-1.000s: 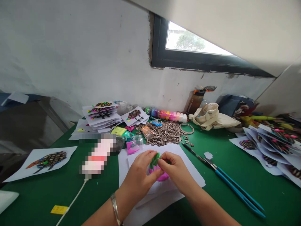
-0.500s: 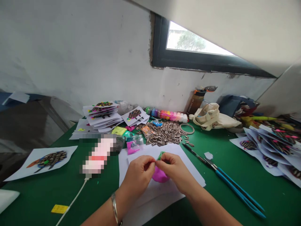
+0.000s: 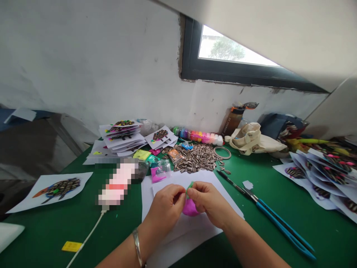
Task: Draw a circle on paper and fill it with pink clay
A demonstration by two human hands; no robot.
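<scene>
"Hands first, pls: what've you got on your end?"

"Both close together, mid-feed, over the white sheets [image 3: 210, 232]. R hand [image 3: 213, 203] has thumb + forefinger clamped on the soft green piece [image 3: 190, 187]. L hand [image 3: 166, 206] has its fingertips at the piece's left edge; can't tell from my cam if they grip it too."

"Which way's the green lie?"

"Btwn the two sets of fingertips. Long axis looks tilted: top end leans away from me & a bit right, lower end comes back twd me, w/ fingers hiding part of it. R hand's the nearer, it's right on it."

"And the pink lump [image 3: 190, 208]?"

"Just below the green in view, on my side, btwn the hands. R fingers cover its right edge, so R's nearer there too. Can't tell if green & pink touch."

"Anything else close?"

"Pink clay bag [image 3: 158, 175] beyond L hand, off to the left, apart. Striped seeds [image 3: 196, 160] past the sheets' far edge. Blue-handled tweezers [image 3: 281, 223] on the green table [image 3: 251, 242], well right of R hand, lying slantwise."
</scene>
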